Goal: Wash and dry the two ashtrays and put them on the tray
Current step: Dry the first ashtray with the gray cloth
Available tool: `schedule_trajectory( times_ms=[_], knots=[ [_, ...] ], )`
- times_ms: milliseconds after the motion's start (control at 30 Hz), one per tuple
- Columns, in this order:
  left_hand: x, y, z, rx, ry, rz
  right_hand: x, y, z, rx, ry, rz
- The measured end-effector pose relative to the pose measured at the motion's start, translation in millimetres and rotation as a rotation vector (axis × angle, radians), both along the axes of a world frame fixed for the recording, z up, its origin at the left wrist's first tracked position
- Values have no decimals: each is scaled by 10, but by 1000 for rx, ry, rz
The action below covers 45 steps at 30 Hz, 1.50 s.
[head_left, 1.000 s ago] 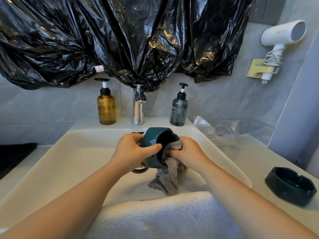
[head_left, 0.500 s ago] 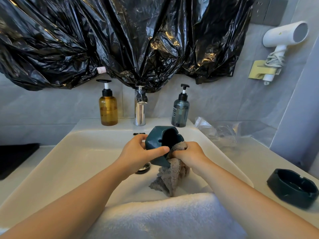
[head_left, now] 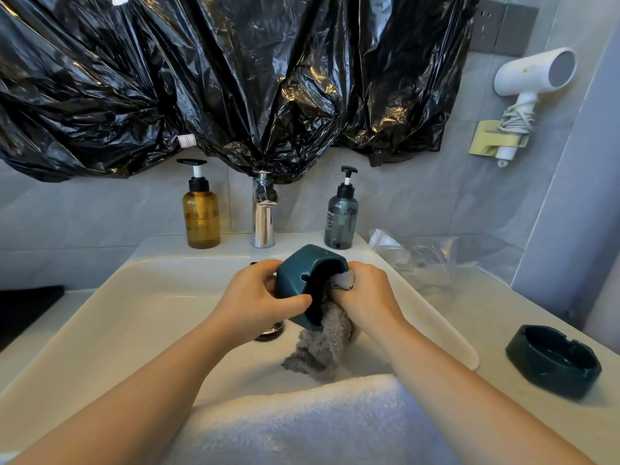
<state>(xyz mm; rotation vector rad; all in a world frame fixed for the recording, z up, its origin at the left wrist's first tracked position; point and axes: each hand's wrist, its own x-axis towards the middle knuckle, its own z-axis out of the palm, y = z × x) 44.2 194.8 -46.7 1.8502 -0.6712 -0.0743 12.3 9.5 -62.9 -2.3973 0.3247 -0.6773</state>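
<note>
Over the sink [head_left: 141, 297], the left hand [head_left: 255, 303] grips one ashtray [head_left: 298, 283] while the right hand [head_left: 365, 297] clutches a cloth [head_left: 322, 344] inside it; the second ashtray [head_left: 553, 360] waits on the counter, probably unfinished, no tray in sight.

I am in a bathroom: a white washbasin [head_left: 100, 313] with a chrome tap [head_left: 263, 226], an amber pump bottle [head_left: 201, 219] and a grey pump bottle [head_left: 341, 223] on its ledge, a hair dryer [head_left: 533, 73] on the tiled wall [head_left: 419, 196], a white towel [head_left: 302, 421].
</note>
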Motion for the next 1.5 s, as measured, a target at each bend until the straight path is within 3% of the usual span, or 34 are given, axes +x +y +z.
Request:
schedule_trajectory(
  times_ms=[167,333,467,667,867,1000,1133,1300,1500],
  knots=[
    [9,-15,-28,-99,87,20,1,1,-30,228,21,4],
    [-13,-71,-32,-81,42,55,-18,44,-13,402,22,32],
    [-10,-31,-22,-49,3,65,24,48,-50,246,86,-14],
    [-2,-6,32,49,-58,78,4,40,11,-19,-14,-35],
    [12,-29,-39,24,81,33,-5,19,-15,167,-13,-39],
    [10,-75,-78,44,23,75,38,35,-33,290,4,-57],
    [31,-72,-81,53,-17,85,34,51,-43,212,38,-42],
    [36,-27,-62,165,-54,66,-44,58,39,-17,-113,-29],
    [13,-47,-57,61,8,93,-20,3,19,128,-41,-4]
  ],
)
